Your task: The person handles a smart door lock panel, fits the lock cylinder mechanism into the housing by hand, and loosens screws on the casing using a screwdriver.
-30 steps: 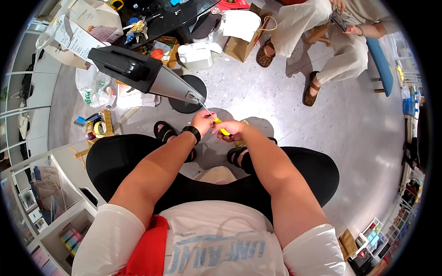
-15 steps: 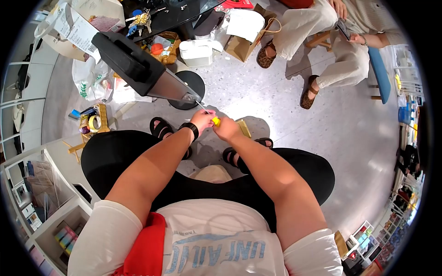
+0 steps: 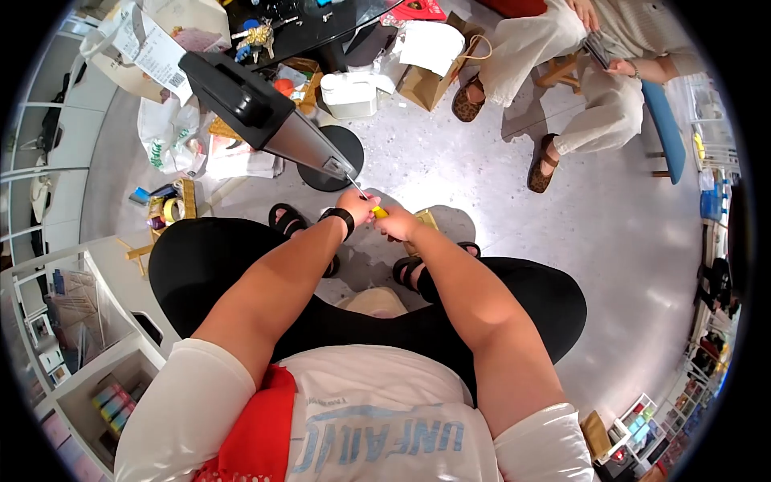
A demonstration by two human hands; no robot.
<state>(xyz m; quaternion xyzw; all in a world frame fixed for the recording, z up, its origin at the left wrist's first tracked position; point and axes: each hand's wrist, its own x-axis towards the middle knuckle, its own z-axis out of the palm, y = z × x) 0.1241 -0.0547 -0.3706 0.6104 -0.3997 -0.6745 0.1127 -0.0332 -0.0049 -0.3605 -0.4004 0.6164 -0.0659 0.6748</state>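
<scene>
My right hand [image 3: 399,226] is closed on the yellow handle of a screwdriver [image 3: 379,213]. Its thin metal shaft runs up and to the left. Beside it, my left hand [image 3: 354,206], with a black band at the wrist, has its fingers bent around the shaft near the handle. The shaft's far end meets the lower end of a long black and grey metallic device [image 3: 277,128], which slants down from the upper left. Whether the tip sits in a screw is too small to tell. What supports the device cannot be made out.
A round black base [image 3: 344,153] stands on the floor behind the device. Beyond are a black table [image 3: 317,28] with keys, a white container [image 3: 350,95] and a paper bag [image 3: 426,84]. A seated person [image 3: 594,104] holds a phone at upper right. A blue bench [image 3: 662,128] is nearby.
The view has shifted slightly, so the device appears a little farther right and lower. My right-hand fingers have changed position on the yellow handle. The screwdriver still reaches the device's end.
</scene>
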